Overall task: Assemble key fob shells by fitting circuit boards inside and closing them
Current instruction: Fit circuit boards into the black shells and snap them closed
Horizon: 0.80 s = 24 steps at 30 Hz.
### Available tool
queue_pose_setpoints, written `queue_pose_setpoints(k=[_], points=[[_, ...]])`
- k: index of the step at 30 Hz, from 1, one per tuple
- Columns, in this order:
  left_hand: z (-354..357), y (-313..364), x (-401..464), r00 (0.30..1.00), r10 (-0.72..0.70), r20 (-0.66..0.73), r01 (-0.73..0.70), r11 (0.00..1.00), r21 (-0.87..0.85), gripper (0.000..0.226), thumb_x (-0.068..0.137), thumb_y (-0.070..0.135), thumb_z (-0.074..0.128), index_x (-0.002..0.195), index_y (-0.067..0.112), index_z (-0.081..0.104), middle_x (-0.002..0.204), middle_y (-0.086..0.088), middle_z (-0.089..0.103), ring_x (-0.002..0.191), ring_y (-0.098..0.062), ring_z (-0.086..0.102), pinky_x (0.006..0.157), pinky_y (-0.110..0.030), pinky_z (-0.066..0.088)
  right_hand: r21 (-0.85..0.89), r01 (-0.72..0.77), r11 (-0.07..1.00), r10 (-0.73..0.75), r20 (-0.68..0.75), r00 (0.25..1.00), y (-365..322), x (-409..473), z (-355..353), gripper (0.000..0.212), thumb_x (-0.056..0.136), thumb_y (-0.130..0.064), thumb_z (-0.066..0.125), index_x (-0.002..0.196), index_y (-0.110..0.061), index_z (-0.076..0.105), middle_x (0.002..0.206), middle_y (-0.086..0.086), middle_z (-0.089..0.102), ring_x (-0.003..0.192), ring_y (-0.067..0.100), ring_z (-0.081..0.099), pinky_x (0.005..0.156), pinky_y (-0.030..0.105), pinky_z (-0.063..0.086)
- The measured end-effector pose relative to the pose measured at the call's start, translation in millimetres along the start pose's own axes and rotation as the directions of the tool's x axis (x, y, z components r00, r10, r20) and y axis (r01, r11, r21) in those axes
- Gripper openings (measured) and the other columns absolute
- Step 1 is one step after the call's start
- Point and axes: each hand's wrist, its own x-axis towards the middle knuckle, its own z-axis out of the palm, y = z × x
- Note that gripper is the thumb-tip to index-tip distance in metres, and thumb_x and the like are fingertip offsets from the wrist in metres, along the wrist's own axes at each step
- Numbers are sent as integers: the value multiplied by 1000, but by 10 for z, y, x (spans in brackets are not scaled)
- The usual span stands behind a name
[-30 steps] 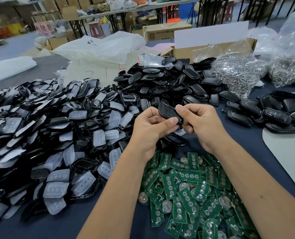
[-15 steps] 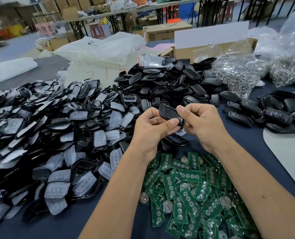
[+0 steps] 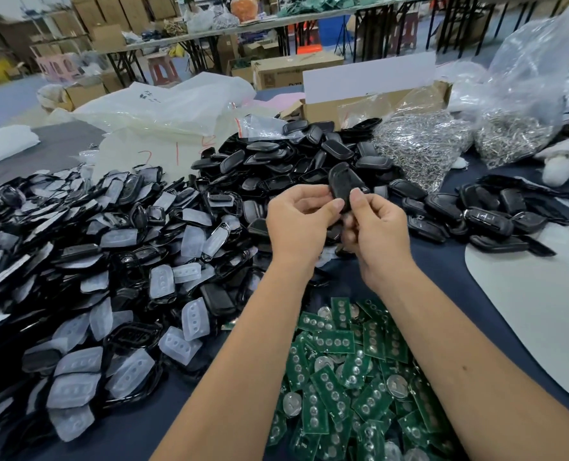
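A: Where is the black oval plastic key fob shell (image 3: 343,184) held?

B: It is held up above the heap of green rectangular circuit boards (image 3: 349,371), pinched between both hands. By the left hand (image 3: 298,224) the shell's lower left edge is gripped, thumb on top. By the right hand (image 3: 378,231) the lower right edge is pinched between thumb and curled fingers.

A: Long axis?

B: The axis is tilted, upper end pointed up and slightly left, away from the person; the lower end is hidden between the fingertips.

A: Surroundings?

B: Left of the boards, a spread of black frames with translucent white rubber button pads (image 3: 86,261) is seen. Beyond the boards, a mound of black shell halves (image 3: 286,161) is heaped.
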Motion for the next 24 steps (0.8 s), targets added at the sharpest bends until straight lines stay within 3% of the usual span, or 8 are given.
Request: queue_pose_setpoints(k=[5,9,12,15,17,19,21,24], points=[[374,29,89,971,99,218,-143,970,198,23,93,0,68,93,21,77,91,-1,79,90,-15,76,82,-38,64,276,81,958,34,-386,922,-99,121,-148,29,112,-25,47,87,-12,52,54,-2,58,42,10,50,41,22,37],[266,-92,110,966,165,197,-236,873,426,23,91,3,68,88,23,78,87,8,77,85,-8,73,83,-39,63,306,112,945,73,-534,842,-159,222,-297,28,112,-23,43,89,-13,56,49,-2,58,38,13,51,40,20,33],[54,-115,124,962,247,118,-262,708,655,23,86,2,66,88,23,78,87,10,75,86,-10,70,86,-35,58,161,3,987,76,-478,875,-149,210,-279,22,107,-12,48,89,-12,61,48,-4,57,37,12,49,40,20,34],[-165,-67,178,970,230,83,-198,542,816,32,79,-3,60,87,24,76,94,5,72,102,-24,63,90,-39,54,-243,-65,968,-22,-340,940,-133,181,-268,21,102,-12,55,84,-14,65,58,-4,65,46,14,58,49,29,44],[-275,-39,204,983,168,70,-144,479,866,36,75,-4,57,90,22,76,100,1,71,110,-31,59,94,-42,52,-614,-42,788,-110,-207,972,-127,161,-291,18,99,-22,60,83,-19,68,72,-2,70,67,20,68,61,34,50],[-335,-21,193,988,137,66,-120,436,892,39,75,-5,58,97,19,78,105,-4,71,114,-33,56,94,-44,52,-880,-5,475,-131,-76,989,-123,112,-288,19,97,-39,67,92,-21,68,93,1,70,87,27,67,70,34,48],[-354,-10,163,987,142,78,-131,414,901,40,76,-5,58,101,18,79,107,-7,71,116,-34,55,95,-44,52,-976,31,217,-73,16,997,-115,67,-249,42,92,-58,70,102,-18,65,108,3,57,90,29,61,70,35,46],[-340,-25,139,978,182,99,-171,432,885,34,83,-2,56,98,18,79,109,-7,70,111,-32,58,99,-43,49,-994,75,81,-19,74,997,-126,45,-196,59,82,-72,73,97,-17,59,106,1,46,81,26,54,63,34,41]])
